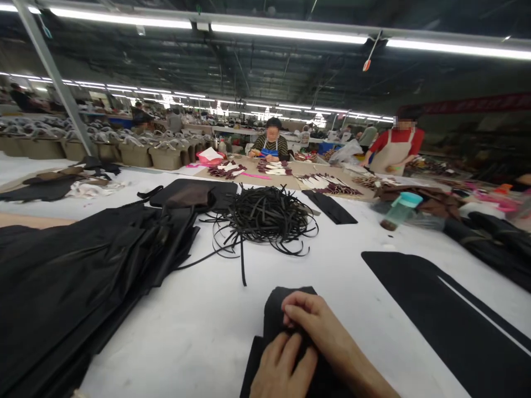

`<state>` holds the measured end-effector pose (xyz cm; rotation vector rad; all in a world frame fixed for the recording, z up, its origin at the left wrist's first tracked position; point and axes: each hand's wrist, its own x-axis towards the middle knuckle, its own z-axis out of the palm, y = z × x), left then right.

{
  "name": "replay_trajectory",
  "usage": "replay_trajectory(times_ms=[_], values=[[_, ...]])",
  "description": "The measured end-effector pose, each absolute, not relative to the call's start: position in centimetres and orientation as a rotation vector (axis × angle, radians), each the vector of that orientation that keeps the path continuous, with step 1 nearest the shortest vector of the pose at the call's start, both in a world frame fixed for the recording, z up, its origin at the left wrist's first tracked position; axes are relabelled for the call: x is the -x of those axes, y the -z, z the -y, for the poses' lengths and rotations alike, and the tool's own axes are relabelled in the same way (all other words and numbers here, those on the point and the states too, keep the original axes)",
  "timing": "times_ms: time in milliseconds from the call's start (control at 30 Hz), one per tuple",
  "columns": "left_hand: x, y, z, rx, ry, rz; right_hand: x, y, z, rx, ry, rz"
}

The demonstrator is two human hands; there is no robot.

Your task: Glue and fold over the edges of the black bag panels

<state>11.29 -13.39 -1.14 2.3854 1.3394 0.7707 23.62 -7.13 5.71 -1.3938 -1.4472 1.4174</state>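
Observation:
Close in front of me, a piece of black sheet material (276, 301) lies on the white table, with more black material under my wrists. My left hand (284, 365) rests on it, fingers spread and pressed down. Just beyond, my right hand (313, 315) is closed, its thumb and curled fingers together over the same piece. Whatever is in that pinch is hidden. A tangled heap of thin black strips (271, 215) sits farther up the table, a few loose ends trailing toward me.
Large black sheets (83, 276) are piled at left. A long black panel with a white slit (448, 320) lies at right, and a bottle with a turquoise lid (400, 211) stands beyond it. Two people (271, 143) work across the table. Bags (136, 155) line the back left.

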Motion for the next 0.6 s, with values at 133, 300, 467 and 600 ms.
replay_trajectory(times_ms=[133, 300, 467, 600], values=[[-10.7, 2.4, 12.8, -2.54, -0.694, -1.027, -25.2, -5.4, 7.6, 1.425, -1.312, 1.489], [-10.6, 1.0, 12.6, -2.302, -0.545, -0.955, -26.6, -5.1, 8.5, 1.597, -1.187, 1.631], [-12.7, 0.1, 12.5, -2.11, -0.392, -0.947, -26.0, -5.8, 9.7, 1.925, -0.864, 1.902], [-13.4, 0.4, 12.7, -2.206, -0.401, -0.865, -25.5, -6.5, 9.1, 2.126, -0.526, 2.106]])
